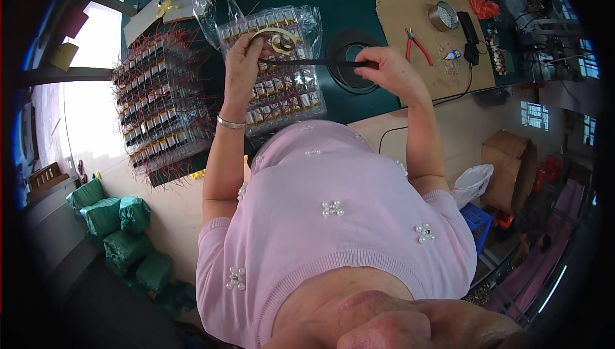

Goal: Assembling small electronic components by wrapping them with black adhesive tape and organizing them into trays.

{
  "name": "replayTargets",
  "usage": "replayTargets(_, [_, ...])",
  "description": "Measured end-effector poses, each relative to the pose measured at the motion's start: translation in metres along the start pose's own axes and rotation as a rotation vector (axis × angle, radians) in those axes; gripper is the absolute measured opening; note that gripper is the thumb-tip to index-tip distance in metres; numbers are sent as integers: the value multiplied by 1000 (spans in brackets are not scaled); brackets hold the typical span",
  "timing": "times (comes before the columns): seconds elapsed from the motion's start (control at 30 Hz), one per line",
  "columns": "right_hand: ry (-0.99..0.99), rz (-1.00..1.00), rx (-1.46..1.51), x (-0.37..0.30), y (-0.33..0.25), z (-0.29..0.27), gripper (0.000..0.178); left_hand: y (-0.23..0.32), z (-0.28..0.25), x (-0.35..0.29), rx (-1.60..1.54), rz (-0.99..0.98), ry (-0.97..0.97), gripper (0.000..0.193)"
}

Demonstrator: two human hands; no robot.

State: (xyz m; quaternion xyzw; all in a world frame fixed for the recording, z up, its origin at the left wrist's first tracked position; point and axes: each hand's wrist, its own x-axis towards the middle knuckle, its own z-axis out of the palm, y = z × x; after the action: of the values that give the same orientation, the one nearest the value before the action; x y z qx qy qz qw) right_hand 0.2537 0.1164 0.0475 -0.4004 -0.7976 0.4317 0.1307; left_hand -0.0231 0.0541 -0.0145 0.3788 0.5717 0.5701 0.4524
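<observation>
A narrow black tape strip [307, 63] is pulled straight between my two hands above the bench. My left hand [242, 70] is closed at one end of it, and a pale yellow tape ring [274, 31] shows beside those fingers; how it is gripped is partly hidden. The other end is pinched by my right hand [396, 75]. Below the left hand lies a clear plastic tray [272, 102] holding rows of small silver battery-like cells with yellow edges. A flat black tape roll [339, 47] rests on the green bench, partly under the strip and right hand.
Stacked trays of wired cells [160, 99] stand left, with red wires sticking out. At right, a cardboard sheet [400, 9] carries red-handled pliers [419, 48], a round tin [442, 17], a small glue bottle [453, 54] and a black corded device [471, 35]. Green bundles [128, 246] lie lower left.
</observation>
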Motion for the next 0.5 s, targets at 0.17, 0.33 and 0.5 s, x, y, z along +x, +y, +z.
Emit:
replayTargets(0.17, [-60,21,-459,-13,24,39,14,5,-11,8,182,-121,-38,26])
replayTargets(0.33, [-265,23,-267,-1,39,71,22,-29,26,4,-1194,-440,-307,33])
replayTargets(0.5, [-391,148,141,8,53,42,33,-46,45,-20,-989,-399,-341,36])
